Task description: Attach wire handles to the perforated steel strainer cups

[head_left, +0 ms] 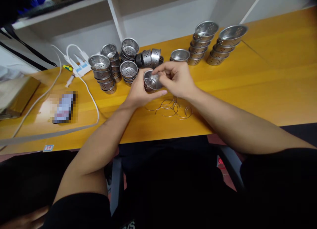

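1. yellow-orange wooden table (260, 90) runs below a white shelf unit (116, 14), with a grey wall behind.
2. left hand (138, 92) cups a small perforated metal basket (151, 81) from below and behind, fingers curled round its wall, thumb stretched along its lower side.
3. right hand (177, 79) sits at the basket's rim, fingers bent and pinched together over the opening; what they pinch cannot be told.
4. basket is held just above the table, tilted towards the camera; its inside looks bare apart from the fingertips.
5. under the hands lies a loose heap of thin wire rings (172, 108) on the table.
6. behind the hands stand leaning stacks of empty baskets (105, 74), nested one in another, and a short row on its side (150, 57).
7. to the right, two taller stacks (200, 44) and (224, 44), and a single basket (180, 55).
8. at left, a white cable (94, 103), a phone (63, 108) and a cardboard box (17, 93).
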Available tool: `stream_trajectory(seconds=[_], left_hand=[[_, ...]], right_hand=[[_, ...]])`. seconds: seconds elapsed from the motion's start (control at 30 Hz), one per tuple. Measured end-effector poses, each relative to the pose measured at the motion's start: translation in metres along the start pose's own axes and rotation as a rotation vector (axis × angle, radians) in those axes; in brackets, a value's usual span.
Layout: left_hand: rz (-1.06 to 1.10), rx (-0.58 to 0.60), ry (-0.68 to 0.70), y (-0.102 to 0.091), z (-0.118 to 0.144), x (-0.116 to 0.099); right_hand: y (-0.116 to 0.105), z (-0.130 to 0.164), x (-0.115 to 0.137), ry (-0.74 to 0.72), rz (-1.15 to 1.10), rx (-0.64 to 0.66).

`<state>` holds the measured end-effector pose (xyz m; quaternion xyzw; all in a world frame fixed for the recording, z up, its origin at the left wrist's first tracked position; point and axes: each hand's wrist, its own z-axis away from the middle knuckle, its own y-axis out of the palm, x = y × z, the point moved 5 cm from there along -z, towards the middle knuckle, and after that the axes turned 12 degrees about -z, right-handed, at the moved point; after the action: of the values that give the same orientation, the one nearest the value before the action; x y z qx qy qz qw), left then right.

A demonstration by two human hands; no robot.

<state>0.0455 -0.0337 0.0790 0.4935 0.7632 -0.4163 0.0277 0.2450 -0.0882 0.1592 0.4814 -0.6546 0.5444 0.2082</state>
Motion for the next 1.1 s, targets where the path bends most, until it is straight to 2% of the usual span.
stream_trajectory(seconds=[0.3, 0.67, 0.73, 0.83, 0.97, 1.1], left_hand=[[-0.014, 0.021, 0.009, 0.001, 0.001, -0.009], [0.017, 0.061, 0.0, -0.002, -0.002, -0.013], [0.026, 0.072, 0.002, -0.003, -0.002, -0.016], [0.023, 0.074, -0.027, -0.006, -0.002, -0.02], [0.046, 0.04, -0.075, -0.012, -0.003, -0.018], [0.1, 0.033, -0.048, -0.01, -0.004, -0.012]], right_hand=[[-0.001, 0.001, 0.001, 0.029, 0.079, 0.005], [-0.002, 0.002, -0.004, 0.051, 0.042, -0.012], [-0.003, 0.001, -0.009, 0.02, -0.024, -0.029], [-0.005, -0.004, -0.015, -0.103, -0.23, -0.033], [-0.009, -0.01, -0.015, -0.27, -0.572, 0.114], [-0.01, -0.012, -0.016, -0.267, -0.715, 0.222]])
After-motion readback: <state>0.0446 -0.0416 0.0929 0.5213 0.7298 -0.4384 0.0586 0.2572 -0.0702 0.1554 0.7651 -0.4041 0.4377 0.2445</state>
